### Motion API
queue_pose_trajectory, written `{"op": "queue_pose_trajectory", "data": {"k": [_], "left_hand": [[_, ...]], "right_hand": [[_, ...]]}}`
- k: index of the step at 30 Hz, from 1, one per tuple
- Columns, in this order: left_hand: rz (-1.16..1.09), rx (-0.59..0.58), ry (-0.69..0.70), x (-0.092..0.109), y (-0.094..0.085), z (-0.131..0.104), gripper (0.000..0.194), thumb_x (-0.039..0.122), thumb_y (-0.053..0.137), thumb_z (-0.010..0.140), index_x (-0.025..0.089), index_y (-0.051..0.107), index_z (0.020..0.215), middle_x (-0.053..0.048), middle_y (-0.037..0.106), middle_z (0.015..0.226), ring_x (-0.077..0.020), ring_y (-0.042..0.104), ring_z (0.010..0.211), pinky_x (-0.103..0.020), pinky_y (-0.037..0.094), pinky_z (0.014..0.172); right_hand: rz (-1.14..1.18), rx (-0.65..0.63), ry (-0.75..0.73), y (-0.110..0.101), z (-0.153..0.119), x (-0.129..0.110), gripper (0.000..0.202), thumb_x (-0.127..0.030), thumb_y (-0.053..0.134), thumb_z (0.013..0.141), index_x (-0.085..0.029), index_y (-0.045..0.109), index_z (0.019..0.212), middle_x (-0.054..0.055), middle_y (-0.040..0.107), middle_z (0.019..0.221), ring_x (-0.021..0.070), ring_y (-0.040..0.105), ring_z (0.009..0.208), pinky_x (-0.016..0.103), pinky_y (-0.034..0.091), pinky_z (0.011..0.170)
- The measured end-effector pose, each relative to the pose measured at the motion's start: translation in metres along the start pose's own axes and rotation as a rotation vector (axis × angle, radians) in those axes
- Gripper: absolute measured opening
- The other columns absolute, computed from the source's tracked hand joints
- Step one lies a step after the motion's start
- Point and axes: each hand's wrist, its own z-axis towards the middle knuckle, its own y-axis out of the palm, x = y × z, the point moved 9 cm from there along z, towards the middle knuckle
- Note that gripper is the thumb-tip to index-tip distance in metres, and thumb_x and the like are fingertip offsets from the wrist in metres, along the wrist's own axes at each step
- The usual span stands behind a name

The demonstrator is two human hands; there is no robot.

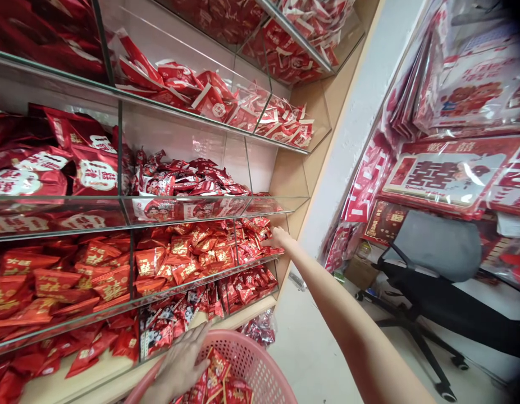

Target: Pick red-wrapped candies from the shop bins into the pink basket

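Closest to you, the pink basket (264, 365) sits below the shelves with red-and-gold packets (218, 370) inside. Your left hand (179, 359) lies over its left side near the shelf; the fingers are stretched out, thumb apart, clamped on no packet that shows. Beyond it, your right hand (281, 238) reaches to the far right end of a shelf, at the small red packets (249, 233) past a clear divider (235, 241). You cannot tell from here whether those fingers are pinched on a packet or only touching. The step in hand looks like reaching into that compartment while the basket waits below. The next move seems to call for a sure grip on the packets and a path back clear of the glass shelf edge (218, 207) above.
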Motion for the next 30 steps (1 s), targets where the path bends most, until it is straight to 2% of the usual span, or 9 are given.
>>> {"op": "queue_pose_trajectory", "data": {"k": [2,7,10,13,15,19,23,27,30], "left_hand": [[0.009,0.007,0.003,-0.002,0.002,0.001,0.07,0.035,0.045,0.075,0.022,0.025,0.141,-0.004,0.033,0.144,-0.0201,0.032,0.13,-0.037,0.021,0.11],[0.022,0.012,0.002,-0.005,0.005,0.003,0.069,0.036,0.044,0.075,0.024,0.024,0.141,-0.003,0.033,0.144,-0.0201,0.031,0.131,-0.036,0.022,0.11],[0.029,0.007,0.001,-0.004,0.005,0.003,0.07,0.035,0.044,0.075,0.023,0.024,0.141,-0.003,0.032,0.144,-0.0205,0.031,0.131,-0.037,0.022,0.109],[0.023,0.017,0.009,-0.003,0.003,0.003,0.07,0.035,0.045,0.075,0.024,0.024,0.141,-0.001,0.03,0.145,-0.0209,0.03,0.131,-0.037,0.022,0.109],[0.02,0.021,0.017,-0.003,0.003,0.002,0.07,0.035,0.045,0.075,0.024,0.024,0.141,-0.001,0.029,0.145,-0.0211,0.029,0.132,-0.037,0.022,0.109],[0.028,0.003,0.01,-0.003,0.005,0.001,0.071,0.037,0.044,0.075,0.022,0.024,0.141,-0.002,0.028,0.145,-0.0218,0.028,0.132,-0.038,0.021,0.11],[0.04,0.004,0.002,-0.002,0.004,0.001,0.072,0.035,0.044,0.074,0.021,0.023,0.141,-0.002,0.029,0.145,-0.0218,0.029,0.132,-0.038,0.021,0.11],[0.032,0.014,0.0,-0.003,0.004,0.002,0.07,0.035,0.045,0.074,0.023,0.026,0.14,-0.001,0.031,0.144,-0.0217,0.031,0.131,-0.038,0.021,0.11],[0.029,0.015,0.001,-0.004,0.005,0.003,0.071,0.035,0.045,0.074,0.023,0.025,0.141,-0.001,0.03,0.145,-0.0206,0.029,0.131,-0.037,0.02,0.11]], "right_hand": [[0.003,-0.003,-0.023,0.003,0.003,0.003,0.055,-0.043,0.071,0.062,-0.017,0.055,0.108,0.013,0.055,0.114,0.0245,0.056,0.102,0.03,0.044,0.081],[0.026,0.052,-0.052,0.001,0.004,0.009,0.036,-0.03,0.058,0.073,-0.019,0.054,0.107,0.011,0.056,0.112,0.0225,0.056,0.101,0.029,0.042,0.079],[0.043,0.059,-0.091,-0.005,0.001,0.011,0.029,-0.024,0.057,0.073,-0.02,0.056,0.101,0.009,0.058,0.11,0.0215,0.056,0.1,0.028,0.041,0.077],[0.065,0.035,-0.122,-0.008,-0.007,0.013,0.022,-0.023,0.059,0.071,-0.019,0.057,0.093,0.006,0.062,0.101,0.0187,0.057,0.094,0.024,0.041,0.073],[0.082,0.011,-0.135,-0.007,-0.014,0.013,0.019,-0.028,0.06,0.072,-0.019,0.057,0.088,0.004,0.062,0.096,0.0172,0.058,0.089,0.022,0.041,0.069],[0.075,-0.008,-0.099,-0.001,-0.025,0.011,0.033,-0.039,0.064,0.068,-0.017,0.052,0.09,0.007,0.059,0.097,0.018,0.058,0.088,0.023,0.042,0.07],[0.029,0.026,-0.01,0.005,-0.027,0.006,0.056,-0.031,0.07,0.063,-0.017,0.04,0.108,0.012,0.052,0.106,0.0231,0.057,0.094,0.029,0.043,0.073],[-0.008,0.023,0.004,0.009,-0.022,-0.002,0.054,-0.019,0.065,0.065,-0.018,0.037,0.111,0.013,0.049,0.106,0.0241,0.057,0.093,0.031,0.043,0.072],[-0.046,0.023,-0.016,0.011,-0.017,-0.004,0.049,-0.021,0.065,0.066,-0.018,0.041,0.108,0.013,0.049,0.105,0.0249,0.055,0.095,0.032,0.044,0.073]]}}
